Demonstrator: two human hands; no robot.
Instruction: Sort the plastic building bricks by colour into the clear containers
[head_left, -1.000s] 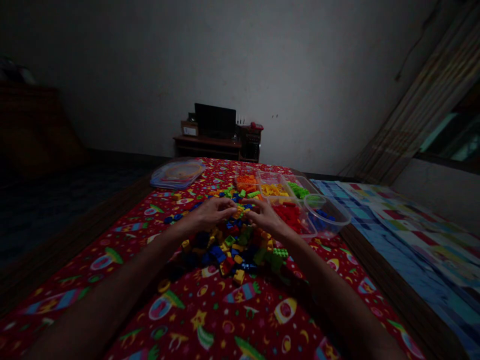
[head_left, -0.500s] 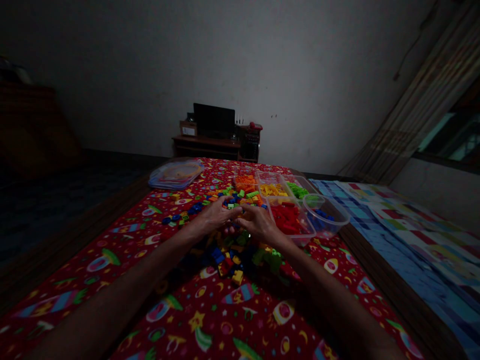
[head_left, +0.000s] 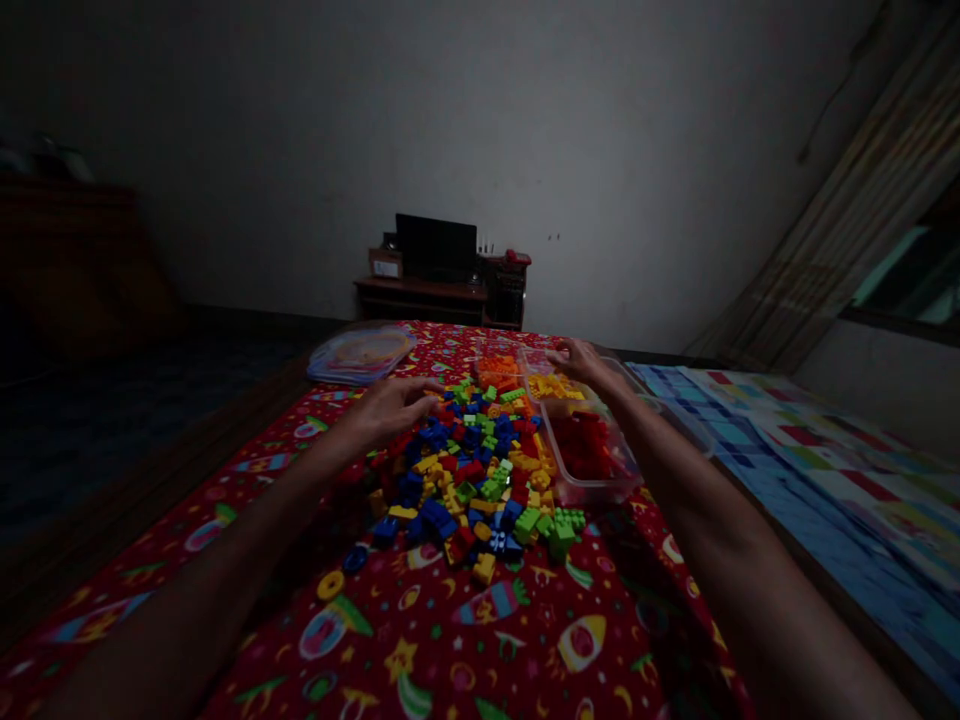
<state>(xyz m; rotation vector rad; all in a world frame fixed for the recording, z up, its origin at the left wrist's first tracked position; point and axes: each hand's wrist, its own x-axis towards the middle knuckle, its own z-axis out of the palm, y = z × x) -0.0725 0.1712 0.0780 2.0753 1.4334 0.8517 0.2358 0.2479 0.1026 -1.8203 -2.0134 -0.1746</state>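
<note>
A mixed pile of plastic building bricks (head_left: pixel 469 470) in blue, yellow, red, green and orange lies in front of me. At its left edge hovers my left hand (head_left: pixel 390 408), thumb and fingers apart, holding nothing that I can see. My right hand (head_left: pixel 583 362) reaches over the container of yellow bricks (head_left: pixel 553 387), fingers stretched and loosely apart. Nothing shows in its grasp. Nearer me stands a clear container (head_left: pixel 600 490) of red bricks, and left of the yellow ones are orange bricks (head_left: pixel 499 373) in another. My right forearm hides most of the containers farther right.
Stacked clear lids (head_left: pixel 360 357) lie at the far left of the red patterned cloth (head_left: pixel 420 640). A yellow ring piece (head_left: pixel 330 585) and a blue one (head_left: pixel 355 558) sit near the pile. Beyond is a desk with a monitor (head_left: pixel 435 247); a checked bedspread (head_left: pixel 795 450) lies right.
My hands, close together over the pile before, have parted. The right moved forward and right to the yellow container; the left drew back leftward, uncovering the pile.
</note>
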